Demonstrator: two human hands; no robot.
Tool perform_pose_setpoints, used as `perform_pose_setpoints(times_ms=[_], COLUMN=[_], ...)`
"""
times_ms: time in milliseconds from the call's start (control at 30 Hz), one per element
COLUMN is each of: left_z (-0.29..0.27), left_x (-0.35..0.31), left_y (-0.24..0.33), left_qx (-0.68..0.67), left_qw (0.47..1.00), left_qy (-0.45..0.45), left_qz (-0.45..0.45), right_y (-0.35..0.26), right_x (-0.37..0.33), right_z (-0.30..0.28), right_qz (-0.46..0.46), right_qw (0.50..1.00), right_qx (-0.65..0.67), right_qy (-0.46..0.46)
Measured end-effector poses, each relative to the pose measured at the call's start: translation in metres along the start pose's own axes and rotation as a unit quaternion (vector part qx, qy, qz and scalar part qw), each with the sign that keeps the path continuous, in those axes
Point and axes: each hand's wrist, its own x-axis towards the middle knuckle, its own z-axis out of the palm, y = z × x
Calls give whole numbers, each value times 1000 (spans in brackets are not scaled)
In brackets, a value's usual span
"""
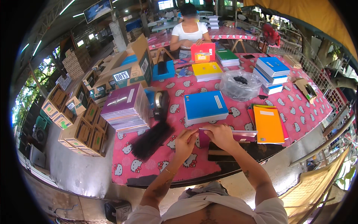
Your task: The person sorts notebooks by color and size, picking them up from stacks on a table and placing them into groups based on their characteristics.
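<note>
A purple spiral notebook (244,135) stands nearly edge-on above the table's near edge. My right hand (220,137) grips its upper edge near the left end. Close to that same end is my left hand (185,143), its fingers pinched together; anything between them is too small to make out. Just beyond my hands lies a stack of blue notebooks (206,106). Below the purple notebook rests a dark flat board (223,154). A bundle of thin black strands (152,141) lies left of my left hand.
Purple notebooks (125,106) are piled high at left, beside a tape dispenser (161,104). Orange notebooks (269,125) lie at right. A clear plastic bag (240,86) sits farther back. Cartons (87,127) crowd the left side. Across the table, another person (190,33) holds a red notebook (203,51).
</note>
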Motion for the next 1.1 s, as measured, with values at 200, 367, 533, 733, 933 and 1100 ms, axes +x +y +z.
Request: perform_pose_setpoints(times_ms=[200, 367, 533, 733, 933, 1100], left_z=[0, -8, -25, -30, -16, -16], left_x=[15, 29, 55, 76, 71, 75], left_y=[11, 11, 1, 2, 1, -3], left_qx=[-4, 86, 146, 56, 157, 135], left_qw=[999, 995, 966, 952, 943, 946], left_qy=[-29, -48, -202, -298, -266, -260], left_qz=[-16, 19, 62, 51, 122, 136], right_y=[8, 6, 9, 15, 18, 29], right_x=[7, 9, 9, 15, 18, 20], right_z=[-2, -5, -7, -11, -17, -15], right_qz=[20, 8, -12, 30, 27, -19], right_qw=[999, 999, 999, 995, 990, 986], right_qx=[-8, 18, 24, 36, 74, 133], right_qy=[-36, -29, -42, -83, -114, -95])
